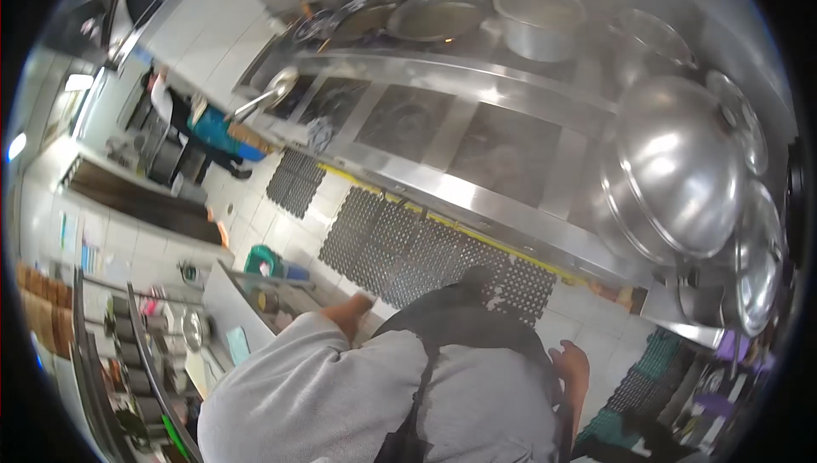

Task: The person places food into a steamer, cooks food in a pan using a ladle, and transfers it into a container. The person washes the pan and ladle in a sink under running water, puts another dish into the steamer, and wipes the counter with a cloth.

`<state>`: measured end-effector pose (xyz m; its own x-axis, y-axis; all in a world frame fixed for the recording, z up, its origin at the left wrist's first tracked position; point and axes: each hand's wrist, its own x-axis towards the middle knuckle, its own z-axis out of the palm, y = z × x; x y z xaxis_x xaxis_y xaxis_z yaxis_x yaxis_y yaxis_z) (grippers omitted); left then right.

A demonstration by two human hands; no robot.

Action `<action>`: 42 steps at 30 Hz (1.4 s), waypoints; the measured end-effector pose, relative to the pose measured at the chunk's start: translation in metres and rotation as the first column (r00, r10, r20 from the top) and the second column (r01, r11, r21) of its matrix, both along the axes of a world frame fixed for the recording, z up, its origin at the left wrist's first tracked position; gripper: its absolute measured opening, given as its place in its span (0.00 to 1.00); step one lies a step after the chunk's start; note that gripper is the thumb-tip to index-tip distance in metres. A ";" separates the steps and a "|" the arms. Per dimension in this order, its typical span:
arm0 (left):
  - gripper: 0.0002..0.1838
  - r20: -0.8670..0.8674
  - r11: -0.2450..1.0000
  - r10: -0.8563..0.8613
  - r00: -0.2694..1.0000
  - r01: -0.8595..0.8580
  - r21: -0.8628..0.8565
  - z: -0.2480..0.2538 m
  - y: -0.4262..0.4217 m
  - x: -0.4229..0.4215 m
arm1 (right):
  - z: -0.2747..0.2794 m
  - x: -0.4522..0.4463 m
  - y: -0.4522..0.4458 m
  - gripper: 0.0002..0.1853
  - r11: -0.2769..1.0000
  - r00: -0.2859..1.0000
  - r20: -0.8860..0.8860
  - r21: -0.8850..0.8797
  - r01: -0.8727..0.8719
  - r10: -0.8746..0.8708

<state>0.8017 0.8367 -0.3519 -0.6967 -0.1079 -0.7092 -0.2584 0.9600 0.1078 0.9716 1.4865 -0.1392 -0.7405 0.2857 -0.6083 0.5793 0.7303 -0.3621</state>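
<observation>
My left hand point(349, 313) is low at my left side, near a steel counter or drawer unit point(285, 293); its fingers are too unclear to read, and I see nothing in it. On the other side, my right hand point(574, 368) hangs beside my dark apron point(464, 318), its fingers loosely bent and apart, holding nothing visible. Ahead of me runs a steel stove range point(451, 186) with dark square plates. A large steel pot point(541, 25) and wide pans point(436, 16) stand along its back. A ladle point(268, 93) lies at its left end.
Big shiny domed steel vessels point(677, 169) are stacked at the right. Black perforated mats point(408, 246) cover part of the tiled floor. Another person point(183, 114) stands at the far left. A green bin point(262, 260) and shelves point(128, 352) with containers are on the left.
</observation>
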 end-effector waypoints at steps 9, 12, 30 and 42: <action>0.11 0.307 0.091 0.940 0.146 -0.978 0.188 0.033 -0.108 0.220 | 0.051 -0.131 -0.055 0.28 0.953 0.964 0.031 0.145 -0.264 0.263; 0.15 0.210 0.722 0.536 0.818 -0.573 0.387 0.005 -0.098 0.165 | 0.036 -0.177 -0.111 0.28 0.881 0.902 0.049 0.201 -0.429 0.429; 0.16 0.372 -0.496 0.856 -0.360 -0.775 0.391 -0.056 -0.170 0.176 | 0.027 -0.373 -0.396 0.21 0.515 0.511 0.061 -0.113 -0.850 0.857; 0.17 0.433 -0.496 0.856 -0.284 -0.688 0.530 0.102 -0.170 0.149 | -0.032 -0.521 -0.613 0.21 -0.075 -0.056 -0.106 -0.187 -0.979 0.993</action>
<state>0.9509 0.6663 -0.2503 -0.2014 -0.4382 -0.8760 -0.5153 -0.7132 0.4752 0.4505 0.8738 -0.1715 -0.1202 -0.8134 -0.5692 -0.6776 0.4862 -0.5518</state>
